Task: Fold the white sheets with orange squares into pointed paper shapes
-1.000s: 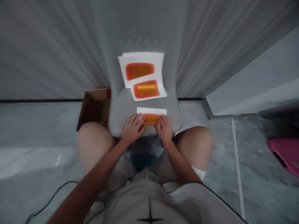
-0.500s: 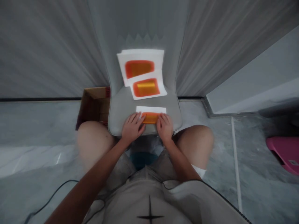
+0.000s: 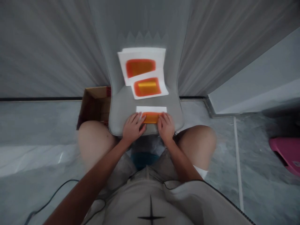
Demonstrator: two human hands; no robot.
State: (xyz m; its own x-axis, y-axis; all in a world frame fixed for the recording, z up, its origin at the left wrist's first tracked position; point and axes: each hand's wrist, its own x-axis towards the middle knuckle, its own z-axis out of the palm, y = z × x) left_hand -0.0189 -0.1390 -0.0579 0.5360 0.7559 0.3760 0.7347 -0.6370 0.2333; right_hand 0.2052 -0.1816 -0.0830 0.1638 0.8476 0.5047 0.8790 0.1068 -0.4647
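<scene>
A folded white sheet of paper (image 3: 152, 109) with an orange printed patch (image 3: 151, 117) lies at the front of the grey chair seat (image 3: 122, 103). My left hand (image 3: 132, 128) holds its left end, fingers bent over the top and thumb at the near edge. At the right end, my right hand (image 3: 166, 126) grips the same sheet with its fingers close together. The undersides of both hands are hidden. Farther back, a white sheet with an orange print and a yellow bar (image 3: 147, 84) overlaps other white sheets (image 3: 140, 54) leaning on the backrest.
An open cardboard box (image 3: 93, 106) stands on the floor left of the chair. A pink plastic object (image 3: 283, 150) is at the far right. Something teal (image 3: 144, 159) shows below, between my knees. A dark cable (image 3: 53, 192) runs at the lower left. Grey curtains (image 3: 47, 47) hang behind.
The view has shifted very slightly. Both hands stay on the folded paper in nearly the same pose, and the sheets behind have not moved on the chair.
</scene>
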